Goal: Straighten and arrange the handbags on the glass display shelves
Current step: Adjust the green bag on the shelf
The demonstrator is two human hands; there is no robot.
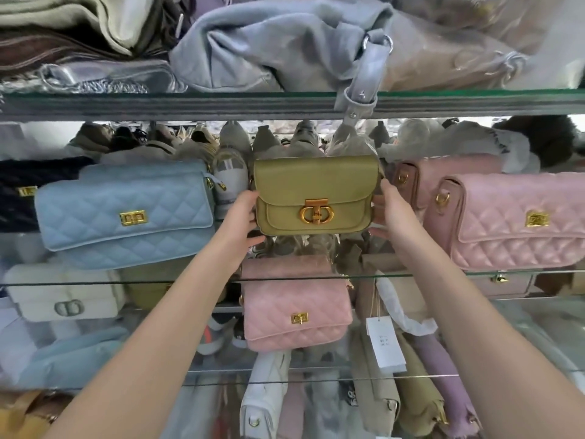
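An olive-green handbag [315, 194] with a round gold clasp stands upright at the middle of the glass shelf [395, 275]. My left hand [242, 218] grips its left side and my right hand [387, 210] grips its right side, thumbs up along the edges and fingers under the bottom corners. A light blue quilted bag [126, 213] sits tilted to its left. A large pink quilted bag [519, 220] sits to its right, with another pink bag [443, 175] behind that one.
The shelf above [221, 104] holds a grey-blue soft bag [272, 45] whose strap [361, 90] hangs over the edge. Below are a small pink quilted bag [296, 307], a white bag [63, 299] and a paper tag [384, 343]. Several wrapped bags crowd the back.
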